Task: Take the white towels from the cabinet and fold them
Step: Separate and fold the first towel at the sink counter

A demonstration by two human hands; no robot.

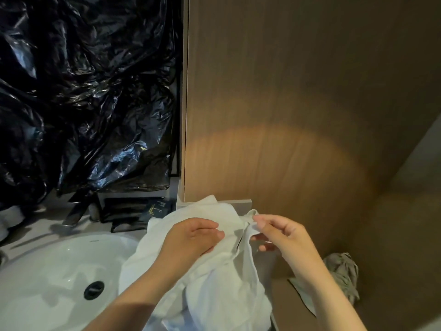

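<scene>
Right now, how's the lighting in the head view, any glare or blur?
Head view: dim overall, one warm light pool on the wooden panel; glare streaks on the black plastic sheeting; white towel bright, creases readable; left hand and right hand fairly sharp.

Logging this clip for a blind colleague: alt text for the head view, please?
Two hands handle a crumpled white towel beside a white sink: the right hand pinches a towel edge, the left hand lies on it. Behind the sink hangs black plastic sheeting; a wooden cabinet panel stands right, a grey cloth lies lower right.
</scene>
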